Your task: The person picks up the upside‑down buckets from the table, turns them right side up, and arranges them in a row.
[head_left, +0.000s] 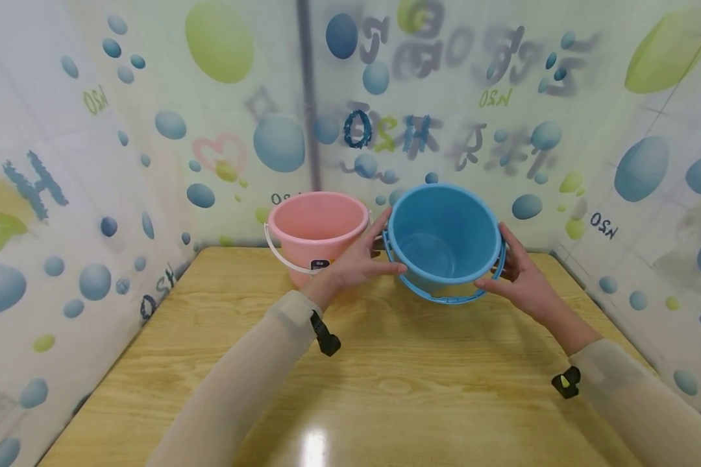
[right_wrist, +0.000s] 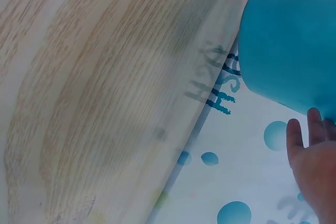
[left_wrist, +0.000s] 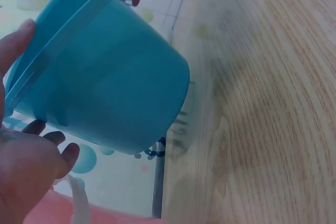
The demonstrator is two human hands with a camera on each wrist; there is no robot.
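Observation:
Both hands hold a blue plastic bucket (head_left: 444, 220) by its sides, its mouth tilted toward me. My left hand (head_left: 359, 263) grips the left side, thumb at the front of the rim and fingers around the outer wall. On the opposite side my right hand (head_left: 522, 285) has its thumb near the rim and its other fingers behind the wall. The bucket's blue handle hangs down in front. In the left wrist view the bucket's base (left_wrist: 181, 87) is raised above the table. A pink bucket (head_left: 304, 250) stands upright just left, partly covered by my left hand.
A wood-grain table (head_left: 385, 389) spans the area below the hands. Behind and to both sides rise walls (head_left: 233, 130) covered with printed dots and lettering. The pink bucket's white handle (head_left: 280, 259) hangs down its front left side.

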